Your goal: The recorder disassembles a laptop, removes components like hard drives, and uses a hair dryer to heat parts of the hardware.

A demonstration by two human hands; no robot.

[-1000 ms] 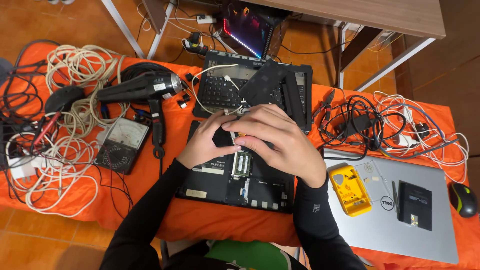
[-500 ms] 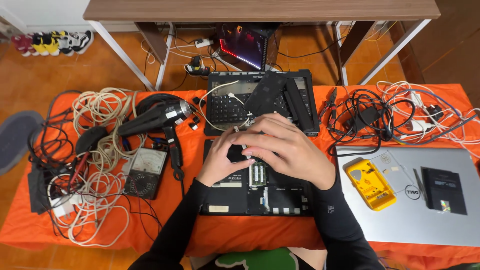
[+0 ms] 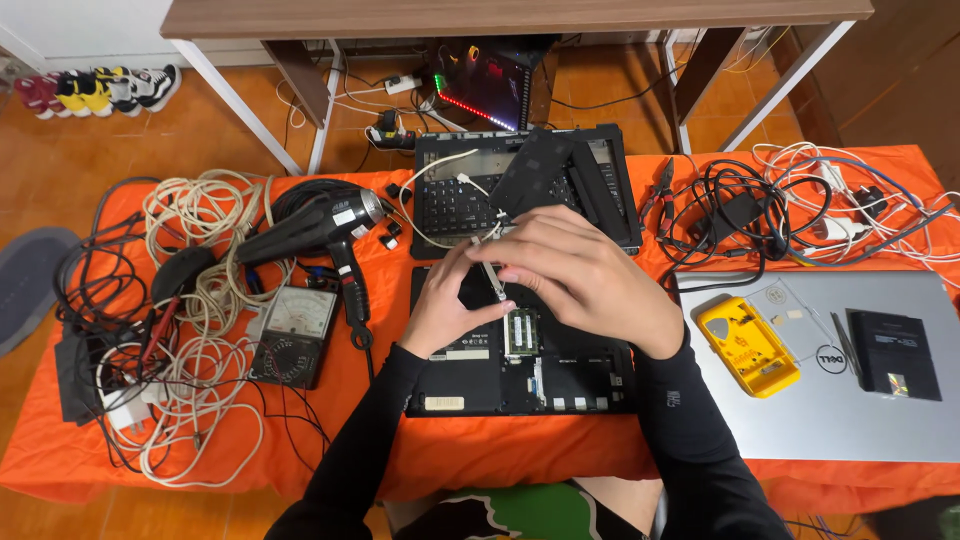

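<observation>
Centrally, on the orange cloth (image 3: 520,460) covering the work surface, lies a black laptop base turned underside up with its cover off (image 3: 520,370), and a green memory module (image 3: 520,332) sits exposed in its bay. Both hands rest over the upper half of this base. The left hand (image 3: 450,305) lies flat on it, thumb and forefinger closed on a thin pale tool or strip (image 3: 492,280); what that item is cannot be told. The right hand (image 3: 590,280) arches above, fingers curled and held close together, tips touching the same thin piece.

Just behind the base lies a second black laptop with its keyboard showing (image 3: 470,195). To the left are a black hair dryer (image 3: 315,225), a grey analogue multimeter (image 3: 295,335) and tangled white cables (image 3: 190,300). To the right sit a closed silver laptop (image 3: 850,400), bearing a yellow tester (image 3: 748,345), and more black cables (image 3: 740,215).
</observation>
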